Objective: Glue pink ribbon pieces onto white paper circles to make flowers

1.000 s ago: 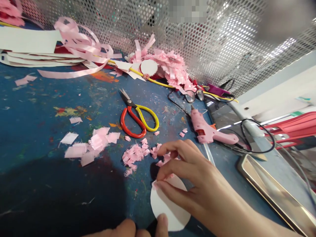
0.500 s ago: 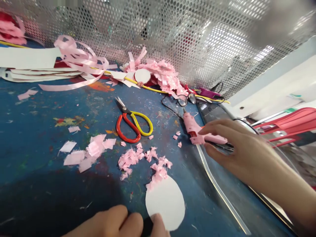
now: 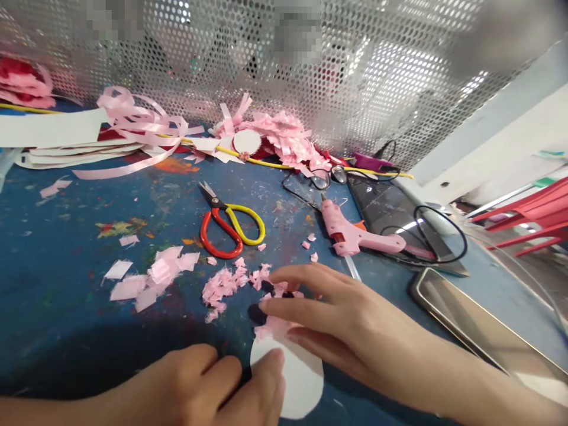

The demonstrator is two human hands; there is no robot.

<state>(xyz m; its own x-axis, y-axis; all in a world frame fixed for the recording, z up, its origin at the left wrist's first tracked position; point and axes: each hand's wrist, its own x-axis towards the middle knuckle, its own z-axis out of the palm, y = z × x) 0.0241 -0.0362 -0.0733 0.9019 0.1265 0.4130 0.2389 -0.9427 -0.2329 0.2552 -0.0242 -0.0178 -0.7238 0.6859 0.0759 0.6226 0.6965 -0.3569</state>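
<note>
A white paper disc [image 3: 296,383] lies on the paint-stained blue table [image 3: 66,248] near the front edge. My left hand [image 3: 208,387] is curled beside it, thumb pressing the disc's left rim. My right hand [image 3: 341,325] reaches in from the right, fingers spread flat over small pink paper scraps [image 3: 273,325] at the disc's top edge. More pink scraps [image 3: 224,284] lie just left of those fingertips. A pink glue gun [image 3: 355,234] rests on the table beyond my right hand, untouched.
Red and yellow scissors [image 3: 226,222] lie mid-table. Pale paper bits [image 3: 151,275] sit at left. Pink ribbon [image 3: 137,127], white strips and shredded pink paper [image 3: 284,133] pile against a perforated metal screen [image 3: 310,71]. Glasses, a dark tablet [image 3: 390,210], cable and a metal tray [image 3: 483,331] lie at right.
My right hand left the glue gun and came back down onto the pink scraps at the disc's top. My left hand moved further in, its thumb now on the disc.
</note>
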